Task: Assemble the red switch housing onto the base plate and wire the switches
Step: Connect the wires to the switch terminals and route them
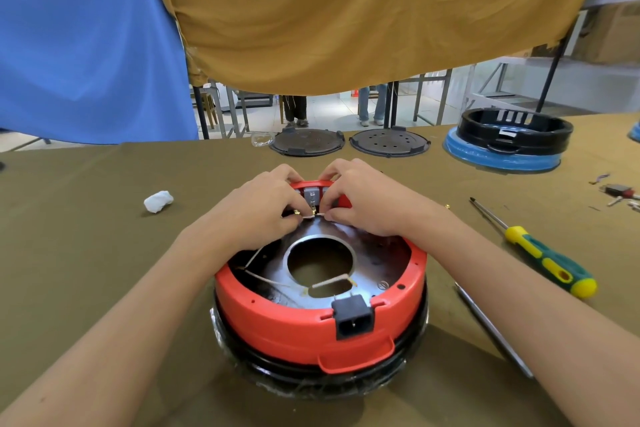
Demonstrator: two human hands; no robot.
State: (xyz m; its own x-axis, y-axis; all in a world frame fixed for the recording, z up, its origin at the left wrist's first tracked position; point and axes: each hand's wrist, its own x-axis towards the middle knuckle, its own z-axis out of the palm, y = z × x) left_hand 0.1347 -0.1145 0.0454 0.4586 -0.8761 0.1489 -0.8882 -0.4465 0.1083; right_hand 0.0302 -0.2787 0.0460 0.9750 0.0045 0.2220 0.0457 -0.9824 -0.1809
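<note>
Open cloth is found left of the red housing (320,315) save a white wad (158,201); the right is obstructed by a screwdriver (540,250).

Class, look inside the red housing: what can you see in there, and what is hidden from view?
Inside the red housing lies a metal plate with a round hole, pale wires across it, and grey switches at the far rim. Both hands, left and right, cover the wire ends.

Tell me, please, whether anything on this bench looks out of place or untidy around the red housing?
Mostly tidy. A crumpled white wad lies alone on the cloth left of the red housing, and loose wire scraps and connectors are scattered at the right edge beyond the screwdriver. Inside the housing, one white wire lies loose across the plate's cutout.
</note>
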